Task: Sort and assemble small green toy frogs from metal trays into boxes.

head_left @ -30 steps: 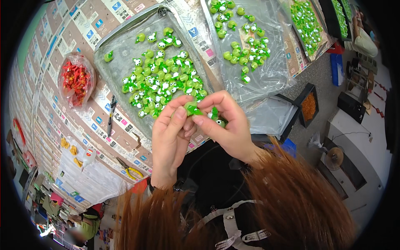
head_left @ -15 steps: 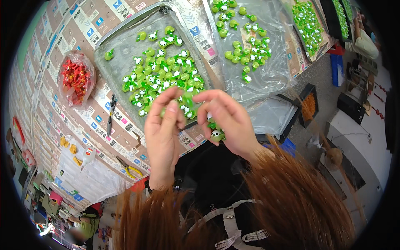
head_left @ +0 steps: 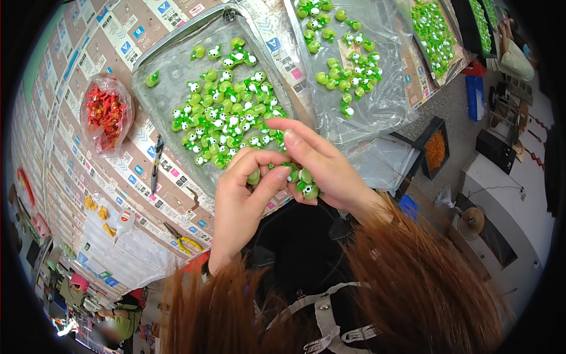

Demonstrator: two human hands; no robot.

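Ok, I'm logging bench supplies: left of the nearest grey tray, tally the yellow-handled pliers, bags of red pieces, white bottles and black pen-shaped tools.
Yellow-handled pliers: 1
Bag of red pieces: 1
White bottle: 1
Black pen-shaped tool: 1
Total: 4

Black top (head_left: 300,251); off-white straps (head_left: 328,324), round metal snap (head_left: 323,307); long straight hair (head_left: 413,283) both sides; bare hands (head_left: 239,194).

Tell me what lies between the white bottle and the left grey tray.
In the head view, a black pen-like tool lies between the bottle and tray.
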